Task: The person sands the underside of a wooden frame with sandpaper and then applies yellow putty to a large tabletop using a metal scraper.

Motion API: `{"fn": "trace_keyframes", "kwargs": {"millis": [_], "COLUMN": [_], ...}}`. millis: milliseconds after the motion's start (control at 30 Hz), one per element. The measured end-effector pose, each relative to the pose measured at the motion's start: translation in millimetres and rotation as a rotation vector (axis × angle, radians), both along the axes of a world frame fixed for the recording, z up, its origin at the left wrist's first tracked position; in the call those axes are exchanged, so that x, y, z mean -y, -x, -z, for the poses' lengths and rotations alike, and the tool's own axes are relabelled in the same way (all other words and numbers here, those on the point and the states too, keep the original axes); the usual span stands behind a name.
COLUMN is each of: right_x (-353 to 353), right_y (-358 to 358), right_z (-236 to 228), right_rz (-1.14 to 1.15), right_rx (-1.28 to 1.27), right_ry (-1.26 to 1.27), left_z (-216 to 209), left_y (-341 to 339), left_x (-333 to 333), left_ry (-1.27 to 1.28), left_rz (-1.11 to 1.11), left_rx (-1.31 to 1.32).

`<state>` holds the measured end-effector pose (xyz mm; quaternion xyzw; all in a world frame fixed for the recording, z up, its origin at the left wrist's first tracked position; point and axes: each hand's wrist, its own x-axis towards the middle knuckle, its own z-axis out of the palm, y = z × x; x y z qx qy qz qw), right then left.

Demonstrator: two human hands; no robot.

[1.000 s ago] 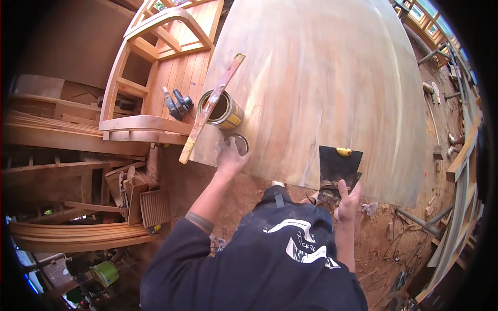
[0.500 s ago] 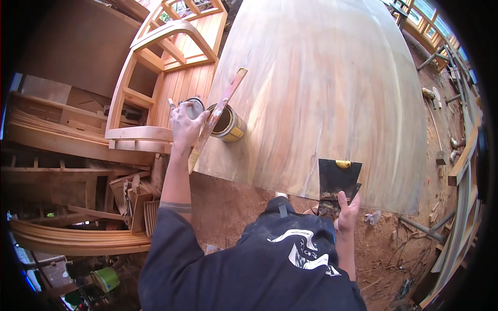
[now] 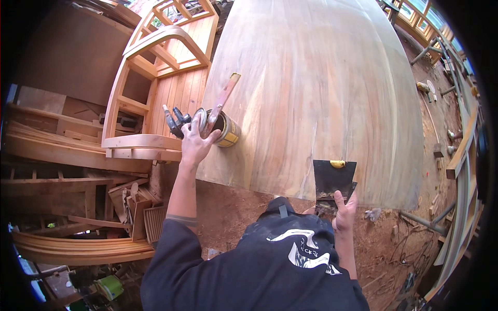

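Observation:
My left hand [image 3: 195,146] grips a round metal lid [image 3: 200,118] at the left rim of an open tin can [image 3: 231,136], its fingers closed on the lid. The can has a yellowish label and stands near the left edge of a large wooden tabletop [image 3: 311,93]. A flat, stained wooden stick [image 3: 226,97] slants up over the can's mouth; my fingers hide its lower end. Over the tabletop's near edge, my right hand [image 3: 344,211] holds a black putty spreader [image 3: 334,177], thumb on its front. A yellow dab of paste [image 3: 337,164] sits on its far edge. Another dark blade shows behind it.
A wooden bench [image 3: 179,85] with curved armrests stands left of the tabletop, a dark tool [image 3: 175,122] on or beside it. Stacked timber [image 3: 78,150] fills the far left. Metal pipes [image 3: 423,222] and long boards [image 3: 461,155] lie along the right, above reddish dirt.
My left hand has come nearer with the lid, which now sits close against the can and stick. The dark tool beside it has come into sight. My right hand keeps the spreader about where it was.

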<state>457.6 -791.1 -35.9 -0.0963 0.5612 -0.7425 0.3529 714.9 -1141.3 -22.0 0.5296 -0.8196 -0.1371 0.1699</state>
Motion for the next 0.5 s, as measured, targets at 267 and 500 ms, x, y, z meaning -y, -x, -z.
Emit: {"fn": "trace_keyframes", "kwargs": {"millis": [267,500], "right_x": [5.9,7.5], "right_y": [1.4,1.4], "right_z": [-16.9,-9.4], "right_rz": [-0.046,-0.037], "right_rx": [0.031,-0.037], "right_ry": [-0.024,-0.034], "left_z": [-35.1,-31.7], "left_y": [8.3,24.3], "left_x": [-25.4,-37.7], "left_ry": [0.061,0.105], "left_rz": [-0.045,0.027], "left_rx": [-0.059,0.179]}}
